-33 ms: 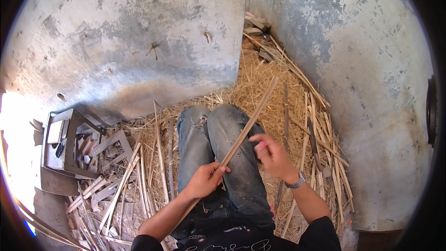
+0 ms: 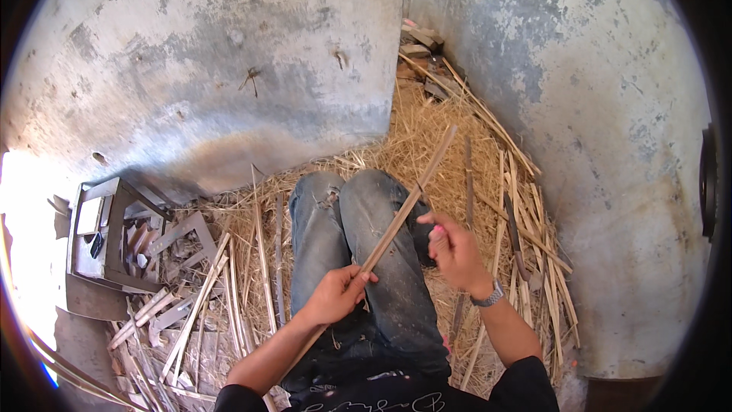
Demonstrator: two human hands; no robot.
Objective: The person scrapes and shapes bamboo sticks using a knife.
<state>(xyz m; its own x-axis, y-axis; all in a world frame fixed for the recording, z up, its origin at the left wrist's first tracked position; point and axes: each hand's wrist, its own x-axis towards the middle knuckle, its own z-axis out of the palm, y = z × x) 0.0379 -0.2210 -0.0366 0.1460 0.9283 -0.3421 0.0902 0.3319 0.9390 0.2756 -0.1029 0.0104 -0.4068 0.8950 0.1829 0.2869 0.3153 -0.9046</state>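
Observation:
My left hand (image 2: 338, 294) is closed round a long, thin wooden strip (image 2: 398, 221) that lies slantwise across my jeans. The strip's upper end reaches out over the straw, and its lower end runs back under my left forearm. A small dark piece (image 2: 422, 188) shows against the strip above my right hand; what it is I cannot make out. Just right of the strip, apart from it, my right hand (image 2: 456, 258) is held with its fingers curled. Something small and pink (image 2: 438, 230) shows at its fingertips, too small to name.
Loose straw (image 2: 427, 118) covers the floor ahead. Long pale strips (image 2: 534, 236) lie along the right wall (image 2: 618, 145), with a dark curved tool (image 2: 515, 236) among them. More strips (image 2: 200, 313) lie at left, by a worn metal-and-wood frame (image 2: 114, 233). A large weathered panel (image 2: 229, 46) stands ahead.
My right hand has shifted slightly right and down, away from the strip. The small dark piece on the strip now shows. My left hand holds the same place.

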